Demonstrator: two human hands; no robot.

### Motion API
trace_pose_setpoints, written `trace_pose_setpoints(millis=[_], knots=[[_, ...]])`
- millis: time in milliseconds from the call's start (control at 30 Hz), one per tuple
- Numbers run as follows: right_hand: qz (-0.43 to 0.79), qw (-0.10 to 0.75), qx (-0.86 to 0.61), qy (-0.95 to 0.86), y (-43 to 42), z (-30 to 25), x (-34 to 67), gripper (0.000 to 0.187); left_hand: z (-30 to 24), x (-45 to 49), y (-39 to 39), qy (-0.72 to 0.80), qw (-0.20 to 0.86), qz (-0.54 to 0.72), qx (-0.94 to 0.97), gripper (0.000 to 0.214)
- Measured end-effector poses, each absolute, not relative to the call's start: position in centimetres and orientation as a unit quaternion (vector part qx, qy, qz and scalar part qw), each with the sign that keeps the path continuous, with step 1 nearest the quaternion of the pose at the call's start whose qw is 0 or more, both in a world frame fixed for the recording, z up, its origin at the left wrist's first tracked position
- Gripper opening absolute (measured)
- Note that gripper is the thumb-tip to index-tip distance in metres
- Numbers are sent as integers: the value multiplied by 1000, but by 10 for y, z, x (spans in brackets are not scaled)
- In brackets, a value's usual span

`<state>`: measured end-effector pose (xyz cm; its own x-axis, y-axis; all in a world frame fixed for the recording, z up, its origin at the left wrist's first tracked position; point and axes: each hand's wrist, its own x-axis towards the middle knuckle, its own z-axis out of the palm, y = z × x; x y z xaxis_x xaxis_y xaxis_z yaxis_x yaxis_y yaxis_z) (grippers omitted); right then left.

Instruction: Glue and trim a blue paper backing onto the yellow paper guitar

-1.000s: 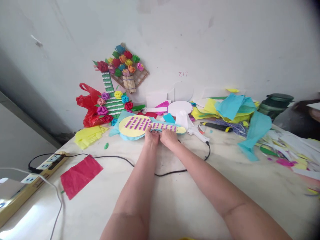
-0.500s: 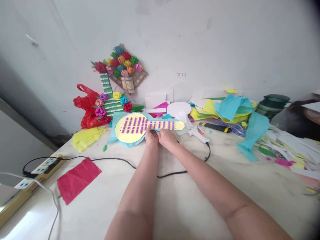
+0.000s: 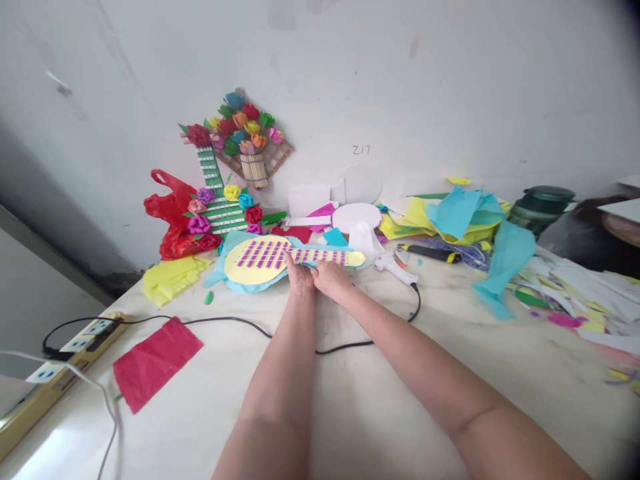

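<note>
A yellow paper guitar (image 3: 260,257) with rows of purple strips lies on a sheet of light blue tissue paper (image 3: 227,267) at the far side of the white table (image 3: 380,373). My left hand (image 3: 299,277) and my right hand (image 3: 330,277) sit side by side at the near edge of the guitar's neck. Their fingers are curled and pinch the neck and the blue paper under it. Both forearms reach forward from the bottom of the view.
A white glue gun (image 3: 395,265) with a black cord (image 3: 345,345) lies right of my hands. A power strip (image 3: 75,343), red paper (image 3: 155,363), yellow tissue (image 3: 170,277), a red bag (image 3: 173,217), paper-flower crafts (image 3: 240,143) and heaped coloured paper (image 3: 465,217) surround them.
The guitar was tipped up toward me half a second ago and now lies lower and flatter, shifted slightly left. My hands stay at its neck.
</note>
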<state>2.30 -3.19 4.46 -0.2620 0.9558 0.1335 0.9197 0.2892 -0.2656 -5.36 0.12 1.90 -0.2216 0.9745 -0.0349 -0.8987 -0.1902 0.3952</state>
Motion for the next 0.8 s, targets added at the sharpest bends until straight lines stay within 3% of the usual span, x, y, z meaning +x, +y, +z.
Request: trace_pose_setpoints(millis=[233,800], knots=[[52,139,-592,-792,-31,45,27,35,19,-49,7,242,603,758,64,60],[38,126,-586,-800,-27,49,42,36,11,-49,14,250,626,737,59,61]])
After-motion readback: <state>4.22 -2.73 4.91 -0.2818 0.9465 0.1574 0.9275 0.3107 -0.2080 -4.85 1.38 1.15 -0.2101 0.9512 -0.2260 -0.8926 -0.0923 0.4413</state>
